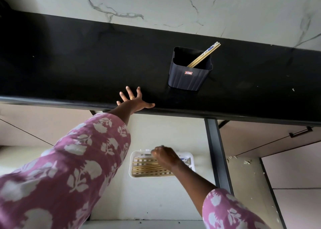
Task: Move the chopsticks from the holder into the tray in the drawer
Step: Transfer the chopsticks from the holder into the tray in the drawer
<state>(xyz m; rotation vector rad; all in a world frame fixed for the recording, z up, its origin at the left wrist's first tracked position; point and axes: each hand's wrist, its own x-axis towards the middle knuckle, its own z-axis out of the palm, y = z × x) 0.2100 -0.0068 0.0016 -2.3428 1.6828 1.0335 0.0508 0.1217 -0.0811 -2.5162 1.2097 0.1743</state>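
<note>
A dark ribbed holder (188, 72) stands on the black counter, with a few chopsticks (205, 55) leaning toward its far right corner. My left hand (133, 100) rests flat on the counter's front edge, fingers spread, left of the holder. Below, in the open drawer, a white slotted tray (134, 171) holds several wooden chopsticks (147, 168) lying sideways. My right hand (165, 156) hovers low over the tray's middle, fingers curled down; it hides part of the tray, and whether it grips a chopstick is unclear.
The black counter (86, 64) runs across the view under a marble wall (173, 6). The drawer's pale floor (147, 197) spreads around the tray. A dark metal rail (217, 150) borders the drawer on the right; a cabinet front with a handle (300, 132) lies beyond.
</note>
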